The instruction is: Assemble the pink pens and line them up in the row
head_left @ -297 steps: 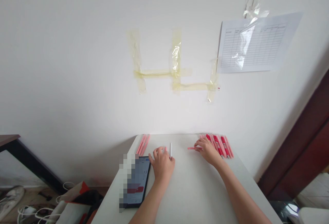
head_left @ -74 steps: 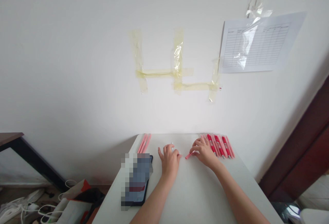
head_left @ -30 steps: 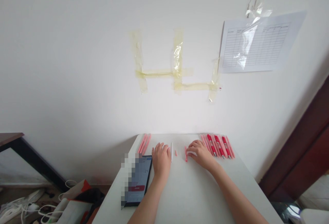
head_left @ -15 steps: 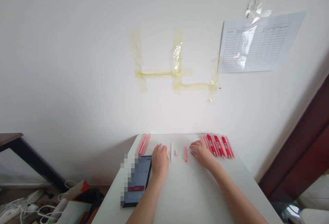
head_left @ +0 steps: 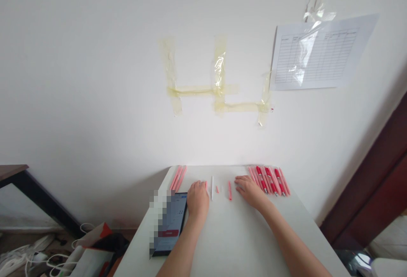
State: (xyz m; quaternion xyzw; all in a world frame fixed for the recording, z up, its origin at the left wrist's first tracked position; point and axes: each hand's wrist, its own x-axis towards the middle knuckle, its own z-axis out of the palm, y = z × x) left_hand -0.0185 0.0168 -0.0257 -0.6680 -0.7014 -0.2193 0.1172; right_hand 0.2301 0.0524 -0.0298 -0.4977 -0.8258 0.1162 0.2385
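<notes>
My left hand [head_left: 198,200] lies palm down on the white table, its fingers slightly bent, with nothing visible in it. Against its right side is a pink pen part [head_left: 206,186], partly hidden by the hand. A thin white pen refill [head_left: 212,188] lies just right of that, followed by a small pink tip piece [head_left: 217,189] and a pink pen barrel [head_left: 229,190]. My right hand [head_left: 249,188] rests with fingers stretched toward the barrel, not touching it. Beyond that hand, a row of pink and red pens [head_left: 271,181] lies side by side.
Several pink pens [head_left: 178,178] lie at the table's back left corner. A phone [head_left: 173,224] lies left of my left forearm. The table [head_left: 235,243] meets a wall with yellowed tape [head_left: 219,73] and a taped printed sheet [head_left: 314,54]. Cables [head_left: 34,256] clutter the lower left.
The fingers of my left hand have drawn in a little and bent more. My right hand has barely shifted, and the pen parts lie where they were.
</notes>
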